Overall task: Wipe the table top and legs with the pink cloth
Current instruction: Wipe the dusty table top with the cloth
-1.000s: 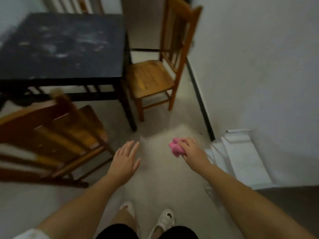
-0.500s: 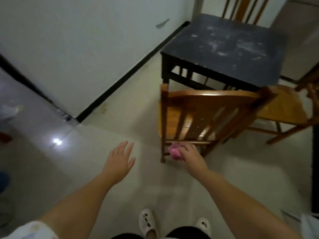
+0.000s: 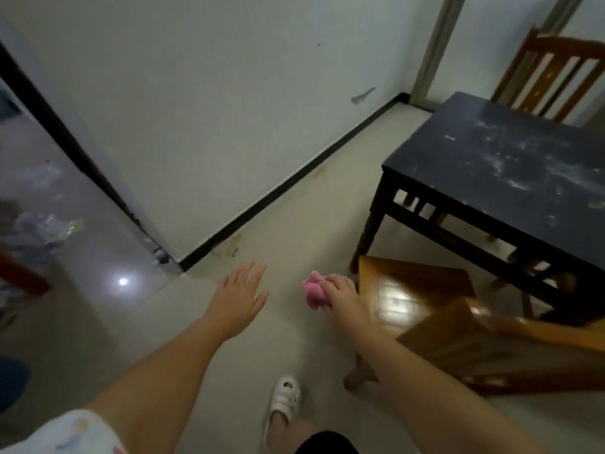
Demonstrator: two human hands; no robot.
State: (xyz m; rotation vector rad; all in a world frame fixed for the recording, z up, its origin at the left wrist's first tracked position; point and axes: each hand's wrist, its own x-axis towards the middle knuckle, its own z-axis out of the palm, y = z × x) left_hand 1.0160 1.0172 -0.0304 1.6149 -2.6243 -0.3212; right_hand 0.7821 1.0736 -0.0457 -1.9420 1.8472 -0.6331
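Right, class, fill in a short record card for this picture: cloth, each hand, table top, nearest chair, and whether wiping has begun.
cloth: pink cloth, bunched up, in the air, clear of the table
right hand: right hand grips the cloth
left hand: left hand holds nothing, fingers straight
table top: dark table, whitish smears across it
nearest chair: wooden chair between the person and the table
wiping: not yet begun

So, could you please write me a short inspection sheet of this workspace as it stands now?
Surface: dark table top streaked with pale smears.
Job's things: pink cloth bunched in the right hand, away from the table.
Clutter: wooden chair in front of the table; second chair behind it.
Hands: left hand flat, fingers spread, holding nothing.
Cables: nothing seen.
Surroundings: white wall, black skirting, pale floor.
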